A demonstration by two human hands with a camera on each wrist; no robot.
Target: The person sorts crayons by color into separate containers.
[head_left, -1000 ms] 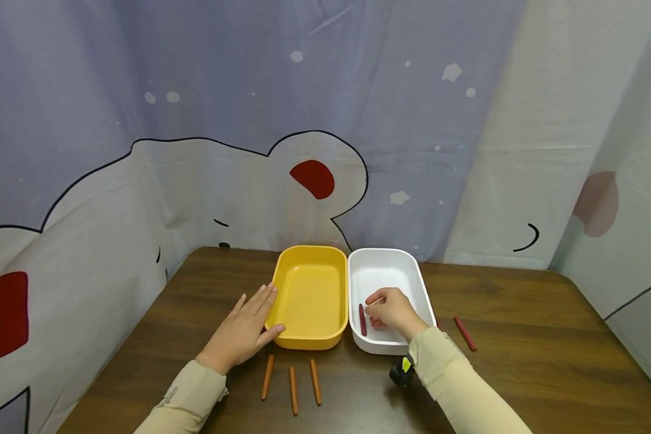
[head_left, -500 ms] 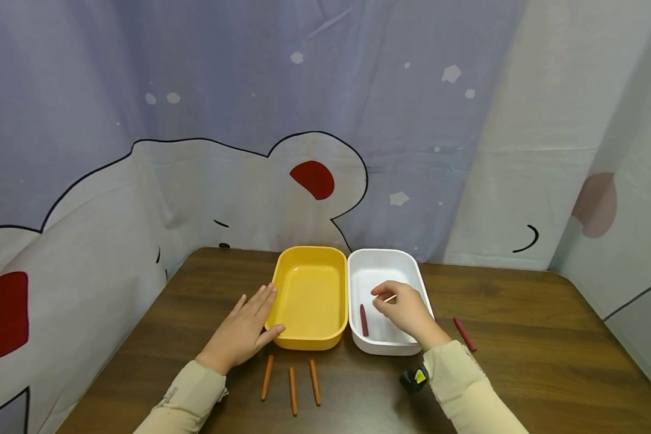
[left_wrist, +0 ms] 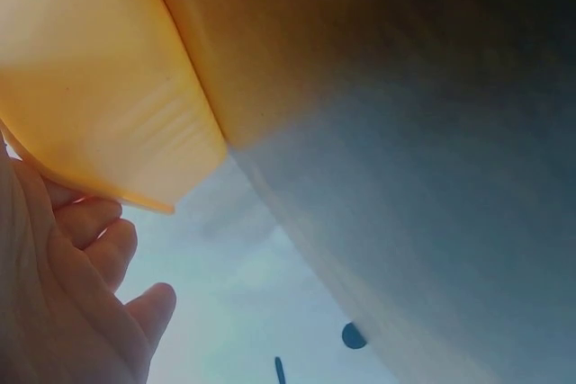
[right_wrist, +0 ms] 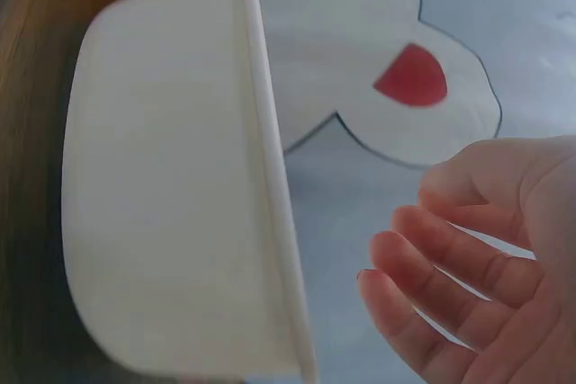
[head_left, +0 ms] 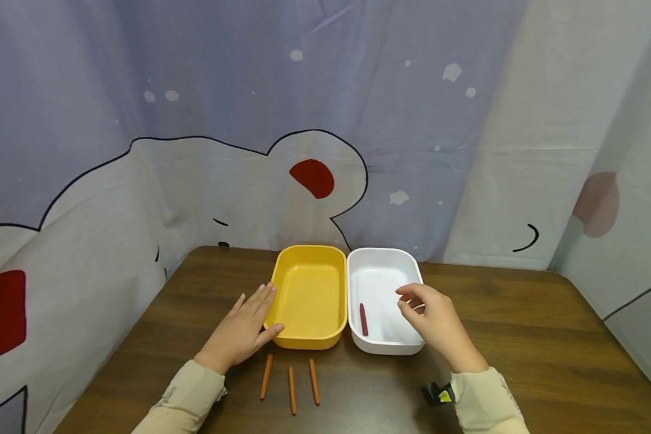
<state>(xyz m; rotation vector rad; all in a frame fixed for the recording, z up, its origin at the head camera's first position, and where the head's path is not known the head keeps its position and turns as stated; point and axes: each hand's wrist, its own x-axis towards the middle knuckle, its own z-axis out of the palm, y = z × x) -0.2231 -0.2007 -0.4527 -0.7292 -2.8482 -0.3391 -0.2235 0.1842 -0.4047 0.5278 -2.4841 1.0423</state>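
My left hand rests with straight fingers on the left rim of a yellow plastic tray. In the left wrist view its fingertips touch the rim of the yellow tray. My right hand hovers over the right edge of a white tray, fingers loosely bent and nothing between them. The right wrist view shows that hand apart from the white tray's wall. A dark red crayon lies inside the white tray, near its left wall.
Three orange-brown crayons, a left one, a middle one and a right one, lie before the yellow tray on the wooden table. A printed curtain hangs behind the table.
My right hand has moved right, from inside the white tray to over its right edge. The red crayons right of the tray are now hidden behind it. My left hand has stayed put.
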